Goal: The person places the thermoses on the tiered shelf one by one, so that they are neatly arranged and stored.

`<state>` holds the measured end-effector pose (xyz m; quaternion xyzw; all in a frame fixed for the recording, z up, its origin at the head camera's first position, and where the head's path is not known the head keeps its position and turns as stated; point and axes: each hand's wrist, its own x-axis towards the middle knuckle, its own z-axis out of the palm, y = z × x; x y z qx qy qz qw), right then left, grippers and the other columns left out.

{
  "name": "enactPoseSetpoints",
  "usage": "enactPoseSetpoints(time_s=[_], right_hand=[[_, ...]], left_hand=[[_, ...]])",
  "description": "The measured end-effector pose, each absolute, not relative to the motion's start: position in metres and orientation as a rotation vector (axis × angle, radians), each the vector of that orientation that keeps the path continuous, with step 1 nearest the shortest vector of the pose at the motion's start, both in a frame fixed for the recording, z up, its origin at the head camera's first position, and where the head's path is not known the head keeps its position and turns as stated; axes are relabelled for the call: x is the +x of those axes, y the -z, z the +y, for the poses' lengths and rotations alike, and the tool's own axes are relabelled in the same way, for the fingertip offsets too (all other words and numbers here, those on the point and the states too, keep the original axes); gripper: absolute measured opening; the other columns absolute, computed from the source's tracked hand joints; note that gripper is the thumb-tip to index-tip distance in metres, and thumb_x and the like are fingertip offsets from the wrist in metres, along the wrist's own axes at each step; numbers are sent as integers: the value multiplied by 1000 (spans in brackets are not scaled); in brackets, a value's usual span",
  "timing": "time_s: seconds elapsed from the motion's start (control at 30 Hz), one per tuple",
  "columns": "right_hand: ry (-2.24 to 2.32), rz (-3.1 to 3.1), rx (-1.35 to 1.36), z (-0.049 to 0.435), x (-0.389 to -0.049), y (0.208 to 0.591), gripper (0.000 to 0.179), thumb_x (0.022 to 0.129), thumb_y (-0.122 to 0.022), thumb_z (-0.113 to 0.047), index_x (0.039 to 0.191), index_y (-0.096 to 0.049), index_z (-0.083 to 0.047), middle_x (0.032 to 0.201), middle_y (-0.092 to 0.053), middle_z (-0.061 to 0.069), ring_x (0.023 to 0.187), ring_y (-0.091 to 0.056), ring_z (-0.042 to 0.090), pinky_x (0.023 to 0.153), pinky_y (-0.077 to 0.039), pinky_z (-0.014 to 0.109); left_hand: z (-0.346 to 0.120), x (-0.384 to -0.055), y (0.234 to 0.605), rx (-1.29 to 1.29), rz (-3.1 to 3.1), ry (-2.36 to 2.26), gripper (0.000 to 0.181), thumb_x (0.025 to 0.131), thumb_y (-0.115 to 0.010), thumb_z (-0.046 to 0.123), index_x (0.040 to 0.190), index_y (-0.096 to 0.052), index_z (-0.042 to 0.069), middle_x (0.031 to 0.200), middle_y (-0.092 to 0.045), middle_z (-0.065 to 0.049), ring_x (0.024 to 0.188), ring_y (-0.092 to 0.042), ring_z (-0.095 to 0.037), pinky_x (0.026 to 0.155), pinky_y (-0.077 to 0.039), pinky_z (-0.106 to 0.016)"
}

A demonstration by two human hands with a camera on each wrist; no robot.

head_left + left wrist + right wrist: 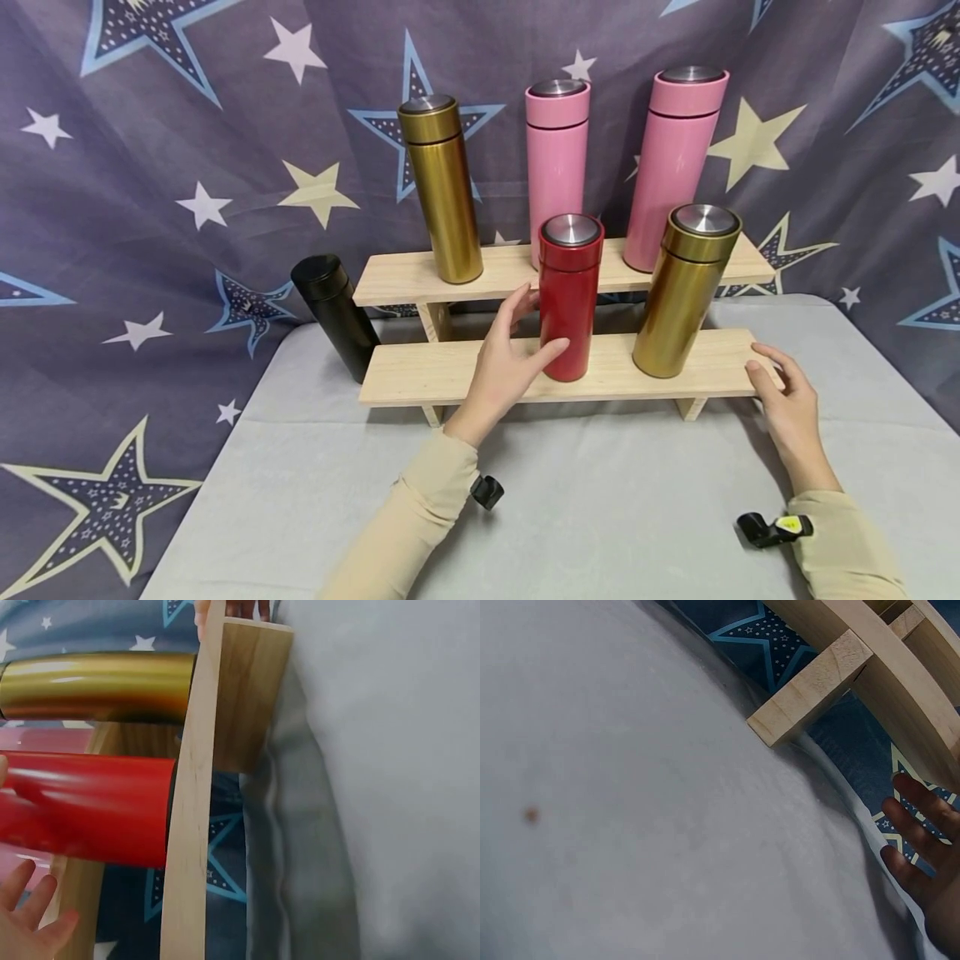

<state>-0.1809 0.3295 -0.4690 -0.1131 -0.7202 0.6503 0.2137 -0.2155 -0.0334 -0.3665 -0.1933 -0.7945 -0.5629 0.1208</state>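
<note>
A red thermos bottle [570,308] stands upright on the lower plank of a two-tier wooden shelf [420,375]. My left hand [506,367] is around its left side, thumb across the front and fingers spread behind; in the left wrist view those fingers [45,900] are apart from its wall. To the right, a gold thermos [682,300] stands on the same plank. At that plank's right end, my right hand [791,408] holds the edge, thumb over the top. The right wrist view shows its other fingers [922,825] extended below the plank.
On the upper plank stand another gold thermos [446,200] and two pink ones, the middle pink thermos [557,167] and the right pink thermos [675,167]. A black thermos [337,317] stands left of the shelf on the grey cloth [600,500]. A star-patterned curtain [187,292] hangs behind.
</note>
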Motion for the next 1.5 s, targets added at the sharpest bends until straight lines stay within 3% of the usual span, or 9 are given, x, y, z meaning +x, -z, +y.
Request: enactPoseSetpoints(time_s=[0.23, 0.5, 0.77, 1.07, 1.2, 1.33, 1.43, 1.5], right_hand=[[-1788, -2019, -323, 330, -180, 468, 36, 97, -64, -19, 133, -63, -23, 99, -61, -22, 79, -59, -5, 69, -46, 7], [-1817, -2000, -304, 329, -180, 468, 37, 97, -65, -19, 133, -63, -23, 98, -61, -22, 79, -60, -5, 69, -46, 8], [-1773, -2035, -336, 329, -179, 470, 37, 98, -63, -19, 134, -63, -24, 96, -60, -23, 80, -58, -5, 69, -46, 8], [-1804, -2004, -324, 328, -180, 468, 36, 97, -64, -18, 133, -63, -23, 97, -61, -23, 80, -59, -5, 69, -46, 7], [-1798, -2009, -325, 327, -180, 468, 35, 97, -64, -19, 132, -64, -24, 96, -61, -23, 79, -59, -5, 69, -46, 7], [-1759, -2035, -341, 327, -180, 468, 35, 98, -63, -21, 133, -63, -24, 94, -61, -22, 79, -59, -5, 68, -46, 7], [-1756, -2033, -339, 327, -180, 467, 35, 98, -63, -21, 133, -63, -24, 94, -60, -23, 79, -58, -5, 68, -45, 7], [-1780, -2013, -329, 326, -179, 467, 35, 97, -64, -19, 133, -64, -23, 95, -60, -22, 79, -59, -5, 68, -46, 7]], left_hand=[[-51, -204, 370, -551, -2327, 1601, 78, 85, -80, 36, 151, -39, 28, 143, -50, 12, 133, -42, -6, 111, -33, -46], [-78, -200, 375, -568, -2263, 1561, 76, 86, -80, 25, 150, -40, 18, 145, -50, 8, 134, -42, -8, 112, -32, -38], [-109, -194, 381, -553, -2211, 1554, 71, 88, -78, 16, 149, -42, 19, 144, -51, 4, 135, -42, -11, 113, -30, -36], [-141, -191, 385, -472, -2196, 1530, 70, 87, -78, 14, 148, -42, 9, 145, -50, -5, 135, -42, -17, 112, -30, -42], [-153, -191, 390, -435, -2171, 1527, 71, 87, -78, 12, 148, -42, 10, 145, -50, -10, 135, -42, -16, 112, -29, -42], [-156, -179, 376, -391, -2156, 1530, 69, 87, -76, 4, 147, -42, 4, 144, -50, -15, 135, -43, -23, 112, -29, -46], [-161, -177, 374, -358, -2156, 1527, 69, 86, -75, 0, 147, -41, 0, 145, -49, -16, 135, -43, -27, 113, -28, -48], [-169, -183, 382, -353, -2143, 1521, 70, 86, -75, 1, 148, -41, 4, 145, -49, -13, 136, -42, -24, 113, -28, -47]])
